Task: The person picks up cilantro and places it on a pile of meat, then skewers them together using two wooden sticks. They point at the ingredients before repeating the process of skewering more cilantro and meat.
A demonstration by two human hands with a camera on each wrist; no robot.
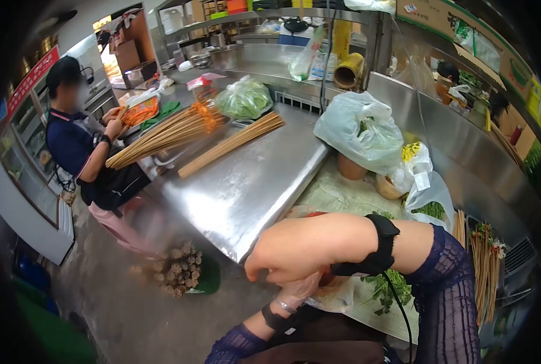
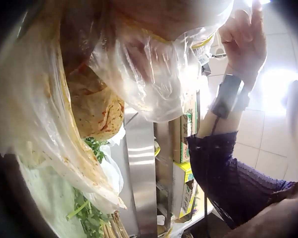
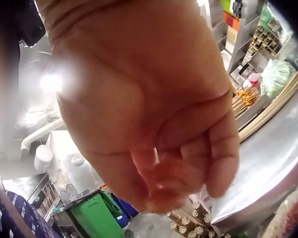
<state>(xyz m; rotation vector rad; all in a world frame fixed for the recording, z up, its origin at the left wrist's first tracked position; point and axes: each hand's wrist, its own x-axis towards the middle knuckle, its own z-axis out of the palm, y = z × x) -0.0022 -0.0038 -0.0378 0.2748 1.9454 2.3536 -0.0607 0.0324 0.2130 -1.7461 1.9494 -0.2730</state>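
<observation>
In a cluttered kitchen, a person (image 1: 70, 121) stands at far left beside sticks (image 1: 231, 144) on the steel worktop (image 1: 222, 197). Nearer, the left hand (image 1: 299, 290), in clear plastic, is by a red-stained plastic bag (image 2: 97, 111); its grip cannot be told. Above it, the bare right hand (image 1: 313, 249) curls loosely, fingers released. Leafy greens (image 1: 389, 292) lie to the right.

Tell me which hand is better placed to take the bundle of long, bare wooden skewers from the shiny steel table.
Probably the right hand: bare, raised, and nearer the skewers; the left hand sits lower, covered in clear plastic.
</observation>
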